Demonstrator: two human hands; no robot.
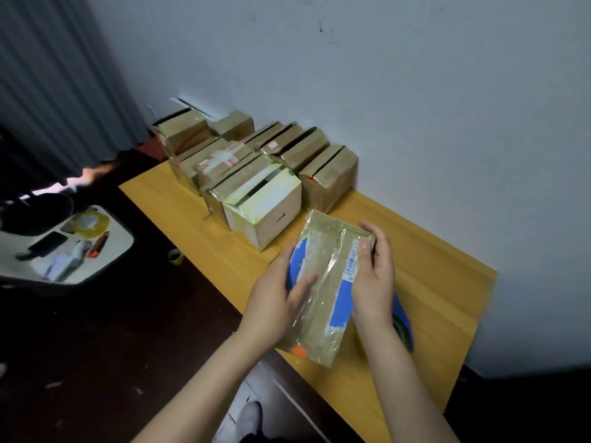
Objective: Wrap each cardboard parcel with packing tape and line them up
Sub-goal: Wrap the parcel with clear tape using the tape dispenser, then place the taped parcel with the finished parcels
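Cardboard under glossy clear tape is what both hands close on. The left hand [275, 295] grips the parcel's [323, 282] left long edge, thumb laid across the top face. The right hand [374, 276] clasps its far right corner, thumb pressed down beside a barcode label. The parcel sits tilted over the near part of the yellow surface [431, 282]; whether its underside touches the wood cannot be told.

It is probably light, since thumbs and fingers alone seem to carry it. The board should be stiff along edges and corners but likely to dent mid-panel. The film looks slick, so a flat palm may slide. Opposite long edges, or two corners, seem the safest places to hold.

Just right of the parcel, a blue tape roll [403, 324] shows only as an arc past the right wrist. Beyond the parcel stand the wrapped boxes [256, 161] in rough rows against the wall, a white-faced box [265, 209] nearest. Far left of the parcel, a pale seat [121, 247] carries a yellowish tape roll [91, 222] and small blurred items.

Hidden or unclear:
- the fingers beneath the parcel
- the parcel's underside and far end, so how fully it is taped is unknown
- the label's print and the orange patch at its near corner, both too blurred to read
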